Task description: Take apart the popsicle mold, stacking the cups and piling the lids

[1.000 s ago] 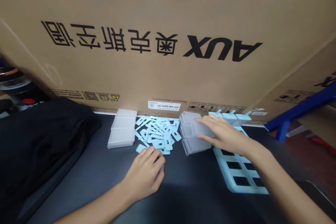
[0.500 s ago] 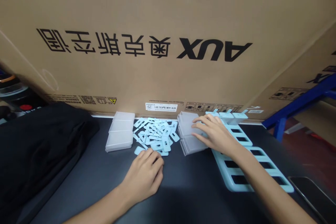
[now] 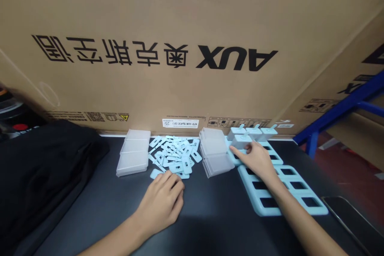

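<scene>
My right hand (image 3: 258,159) is closed with thumb and fingers around a small pale-blue ice pop mold (image 3: 241,141) with an upright stick handle. It stands at the front left of the far light-blue rack (image 3: 276,161). Three similar molds (image 3: 254,133) stand behind it. My left hand (image 3: 163,198) rests on the table with fingers curled and close together; what is under them, if anything, is hidden. Just beyond its fingertips lies a heap of light-blue slotted stick pieces (image 3: 177,154).
Translucent flat boxes lie stacked left (image 3: 133,153) and right (image 3: 214,152) of the heap. A nearer rack (image 3: 261,211) with rectangular holes lies at right, a phone (image 3: 349,218) beside it. Black cloth (image 3: 45,176) covers the left; a large carton (image 3: 168,92) stands behind.
My right hand has moved from over the right boxes to the far rack, and the mold at its fingers now shows. The view has shifted slightly; my left hand stays in place.
</scene>
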Action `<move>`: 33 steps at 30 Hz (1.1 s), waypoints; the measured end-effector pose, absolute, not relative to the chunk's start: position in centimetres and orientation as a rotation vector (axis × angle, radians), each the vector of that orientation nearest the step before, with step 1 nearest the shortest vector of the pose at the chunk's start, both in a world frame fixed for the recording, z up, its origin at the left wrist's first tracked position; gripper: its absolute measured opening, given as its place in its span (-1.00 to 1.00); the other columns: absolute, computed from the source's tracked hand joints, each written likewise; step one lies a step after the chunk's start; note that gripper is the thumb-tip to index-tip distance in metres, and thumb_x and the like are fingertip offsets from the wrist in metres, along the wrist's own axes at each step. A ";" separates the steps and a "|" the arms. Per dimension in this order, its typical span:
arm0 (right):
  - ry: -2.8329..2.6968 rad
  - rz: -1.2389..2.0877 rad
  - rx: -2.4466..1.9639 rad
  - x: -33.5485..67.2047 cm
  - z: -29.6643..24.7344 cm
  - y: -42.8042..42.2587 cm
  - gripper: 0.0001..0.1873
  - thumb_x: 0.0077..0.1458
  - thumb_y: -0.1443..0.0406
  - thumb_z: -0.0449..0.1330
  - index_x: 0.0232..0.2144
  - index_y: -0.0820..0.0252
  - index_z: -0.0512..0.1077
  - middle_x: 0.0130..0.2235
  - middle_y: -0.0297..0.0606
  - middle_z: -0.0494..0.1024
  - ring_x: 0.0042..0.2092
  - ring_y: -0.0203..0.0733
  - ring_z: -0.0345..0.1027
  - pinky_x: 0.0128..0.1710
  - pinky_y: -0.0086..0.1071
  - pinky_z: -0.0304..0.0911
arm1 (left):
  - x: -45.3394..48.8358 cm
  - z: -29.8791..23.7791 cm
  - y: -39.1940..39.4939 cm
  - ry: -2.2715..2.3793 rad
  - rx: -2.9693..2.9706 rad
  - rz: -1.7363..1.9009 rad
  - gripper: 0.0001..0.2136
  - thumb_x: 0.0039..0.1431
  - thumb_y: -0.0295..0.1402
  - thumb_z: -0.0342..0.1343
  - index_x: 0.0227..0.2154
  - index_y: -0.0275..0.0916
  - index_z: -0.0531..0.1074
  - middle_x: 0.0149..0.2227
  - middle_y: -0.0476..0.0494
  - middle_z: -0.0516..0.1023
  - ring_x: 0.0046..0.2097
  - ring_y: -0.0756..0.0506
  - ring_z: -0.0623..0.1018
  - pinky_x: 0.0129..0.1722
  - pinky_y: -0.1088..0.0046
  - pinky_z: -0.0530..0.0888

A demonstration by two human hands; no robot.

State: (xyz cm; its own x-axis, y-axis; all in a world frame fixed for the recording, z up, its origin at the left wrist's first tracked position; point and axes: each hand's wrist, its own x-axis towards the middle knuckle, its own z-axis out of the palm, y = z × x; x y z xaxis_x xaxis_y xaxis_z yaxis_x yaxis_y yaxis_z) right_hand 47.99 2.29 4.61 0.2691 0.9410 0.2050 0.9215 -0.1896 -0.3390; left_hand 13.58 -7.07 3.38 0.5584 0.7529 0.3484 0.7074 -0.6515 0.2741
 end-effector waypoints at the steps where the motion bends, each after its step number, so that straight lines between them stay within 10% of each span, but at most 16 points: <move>1: -1.729 0.022 -2.188 47.7 4.8 2.3 -0.44 -0.02 -0.23 0.11 -0.43 0.14 0.28 -0.39 -0.14 0.44 -0.28 0.02 0.38 -0.24 -0.21 0.19 | 13.6 3.3 -7.1 1.259 2.679 0.672 -0.91 0.27 -0.48 -0.04 -0.30 -0.22 0.35 -0.26 -0.13 0.42 -0.21 -0.16 0.36 -0.21 0.26 0.28; 22: -1.751 -0.156 -2.356 45.7 6.2 1.8 -0.44 0.17 -0.11 -0.01 -0.25 0.32 0.36 -0.35 0.03 0.54 -0.29 0.14 0.46 -0.35 -0.20 0.13 | 13.6 3.3 -7.0 1.251 2.672 0.665 -0.89 0.27 -0.48 -0.05 -0.30 -0.23 0.37 -0.28 -0.13 0.41 -0.21 -0.15 0.36 -0.22 0.26 0.30; 33: -1.741 0.013 -1.905 45.0 11.3 1.4 -0.71 -0.10 0.12 0.15 -0.34 0.08 0.20 -0.33 -0.22 0.50 -0.29 -0.04 0.40 -0.31 -0.26 0.20 | 13.6 3.6 -6.9 1.266 2.692 0.672 -0.89 0.26 -0.47 -0.05 -0.32 -0.23 0.37 -0.29 -0.14 0.42 -0.22 -0.15 0.37 -0.23 0.27 0.32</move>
